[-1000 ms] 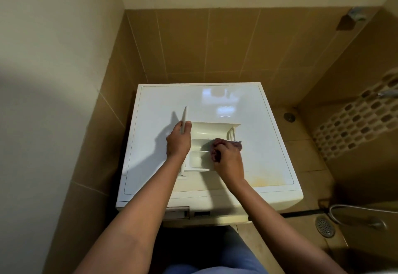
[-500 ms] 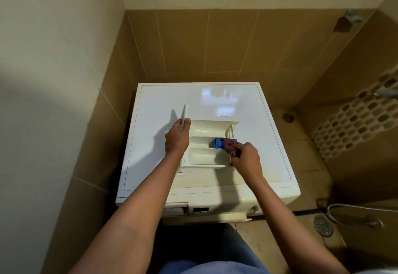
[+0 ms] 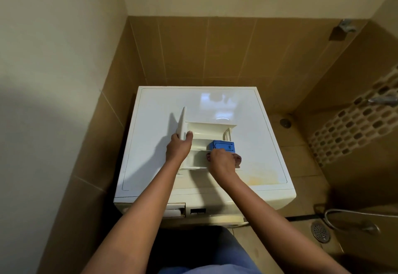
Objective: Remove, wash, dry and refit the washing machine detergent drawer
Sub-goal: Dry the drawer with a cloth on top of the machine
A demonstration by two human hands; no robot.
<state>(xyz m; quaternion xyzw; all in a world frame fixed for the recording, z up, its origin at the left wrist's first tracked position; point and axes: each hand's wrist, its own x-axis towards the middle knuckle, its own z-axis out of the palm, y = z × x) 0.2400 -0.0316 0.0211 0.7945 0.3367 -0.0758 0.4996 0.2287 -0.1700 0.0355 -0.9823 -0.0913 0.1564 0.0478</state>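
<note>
The cream detergent drawer lies on top of the white washing machine, its front panel standing up at the left. A blue insert sits in its middle compartment at the right. My left hand grips the drawer's front panel. My right hand presses a dark reddish cloth into the near compartment, just below the blue insert.
The empty drawer slot shows on the machine's front at the left. Brown tiled walls close in at the left and back. A floor drain and a hose lie at the right.
My right hand with the cloth moved off the middle compartment, uncovering the blue insert, and now sits in the near compartment. My left hand keeps its hold on the panel.
</note>
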